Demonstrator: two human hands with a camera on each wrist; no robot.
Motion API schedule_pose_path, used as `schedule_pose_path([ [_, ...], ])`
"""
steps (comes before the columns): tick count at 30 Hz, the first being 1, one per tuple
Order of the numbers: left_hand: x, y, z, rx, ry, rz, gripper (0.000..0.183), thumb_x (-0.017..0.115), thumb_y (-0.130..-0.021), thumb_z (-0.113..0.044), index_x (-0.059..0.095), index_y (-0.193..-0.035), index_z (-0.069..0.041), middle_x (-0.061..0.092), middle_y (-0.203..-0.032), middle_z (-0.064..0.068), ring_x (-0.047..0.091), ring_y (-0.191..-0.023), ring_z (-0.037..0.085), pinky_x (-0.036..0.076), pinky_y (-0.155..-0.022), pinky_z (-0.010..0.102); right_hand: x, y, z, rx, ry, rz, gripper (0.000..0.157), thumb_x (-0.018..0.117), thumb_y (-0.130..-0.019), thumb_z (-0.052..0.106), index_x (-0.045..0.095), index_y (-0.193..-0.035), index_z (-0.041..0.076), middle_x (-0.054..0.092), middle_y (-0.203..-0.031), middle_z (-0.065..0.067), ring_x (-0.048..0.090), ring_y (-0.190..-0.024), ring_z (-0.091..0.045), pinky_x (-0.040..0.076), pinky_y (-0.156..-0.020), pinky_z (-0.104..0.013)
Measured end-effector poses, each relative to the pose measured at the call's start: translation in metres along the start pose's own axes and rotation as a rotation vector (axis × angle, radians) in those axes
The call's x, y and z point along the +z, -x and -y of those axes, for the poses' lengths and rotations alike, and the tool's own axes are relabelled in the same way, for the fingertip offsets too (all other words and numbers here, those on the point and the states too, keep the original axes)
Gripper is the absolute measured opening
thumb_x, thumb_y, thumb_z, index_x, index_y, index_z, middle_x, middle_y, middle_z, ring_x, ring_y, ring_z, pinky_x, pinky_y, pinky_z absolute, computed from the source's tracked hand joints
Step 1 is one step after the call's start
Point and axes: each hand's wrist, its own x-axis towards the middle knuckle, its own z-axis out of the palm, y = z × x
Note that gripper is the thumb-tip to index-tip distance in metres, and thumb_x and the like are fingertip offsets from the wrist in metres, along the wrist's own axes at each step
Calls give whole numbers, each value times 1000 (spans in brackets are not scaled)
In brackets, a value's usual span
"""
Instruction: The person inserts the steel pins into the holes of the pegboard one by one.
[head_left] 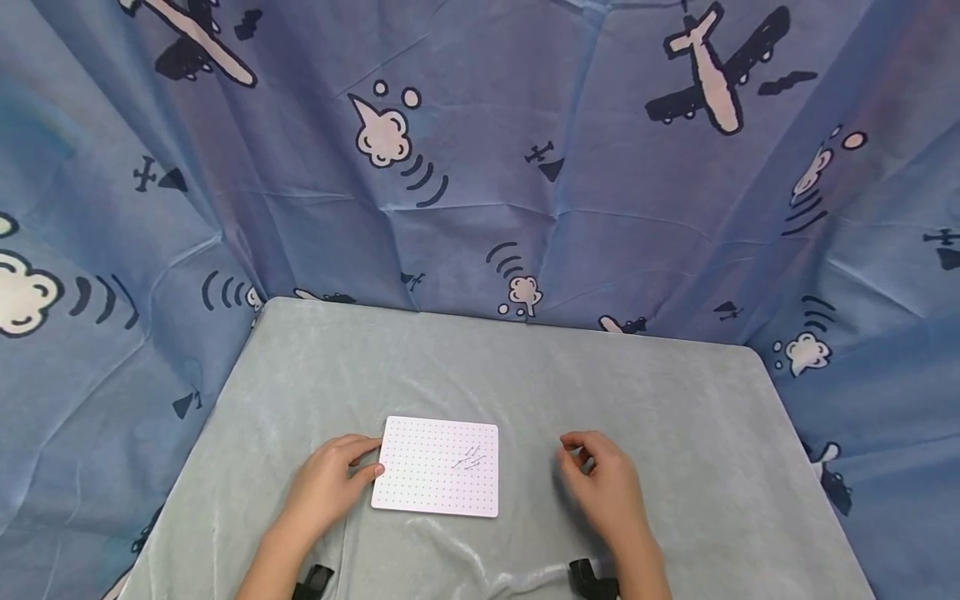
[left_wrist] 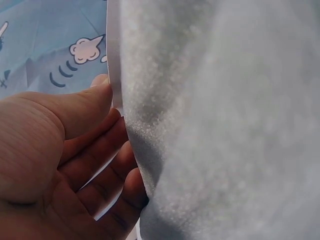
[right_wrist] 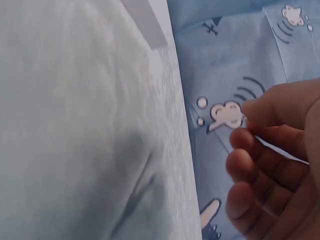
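Observation:
A white rectangular board dotted with rows of small holes lies flat on the grey-green cloth. Several thin dark pin-like lines show on its right half. At the board's left edge, my left hand touches it with the thumb and forefinger tips; in the left wrist view the thumb meets the pale edge and the other fingers stretch below. To the right of the board is my right hand. Its thumb and forefinger pinch together at a tiny pale speck, too small to identify, while the other fingers curl loosely.
Cloth covers the table, which has rounded far corners. Blue curtains printed with planes and clouds hang behind it and along both sides. Black wrist devices sit at the near edge of the head view.

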Motion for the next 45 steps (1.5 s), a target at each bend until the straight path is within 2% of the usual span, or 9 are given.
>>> schedule_pose_path([
  [7,1,0,3,0,6,-2,40,89,-94,-25,81,-133,-19,76,-129,-5,72,-105,16,61,-86,47,-8,6,-9,70,75,14,18,82,-93,3,81,-111,9,67,-89,6,56,-71,-7,49,-65,-29],
  [15,0,0,2,1,2,-3,40,89,-94,-23,81,-132,-17,76,-129,-4,72,-105,17,61,-86,46,-8,10,-15,210,140,151,15,79,-96,11,80,-111,7,69,-91,3,60,-78,-12,52,-72,-36],
  [18,-1,0,1,1,-1,-3,40,90,-94,-23,80,-132,-17,75,-129,-4,71,-104,17,61,-86,46,-7,11,-17,239,165,208,14,79,-96,12,79,-109,7,68,-90,3,61,-79,-13,54,-73,-39],
  [22,-1,0,1,1,0,-5,40,90,-94,-23,80,-132,-17,76,-129,-4,71,-104,16,60,-86,46,-6,12,-19,241,187,237,12,81,-94,13,79,-105,7,67,-87,4,61,-78,-13,54,-72,-40],
  [34,-1,0,0,1,5,-2,40,89,-94,-23,80,-133,-17,76,-129,-4,72,-105,17,61,-87,46,0,13,-14,210,257,235,5,81,-92,12,77,-93,9,63,-78,5,56,-69,-13,52,-66,-39],
  [45,-3,1,-2,-13,7,7,41,89,-95,-24,80,-134,-17,75,-132,-3,72,-106,18,61,-88,48,4,15,-8,213,258,233,4,76,-95,9,77,-91,7,64,-75,3,55,-63,-13,51,-60,-38],
])
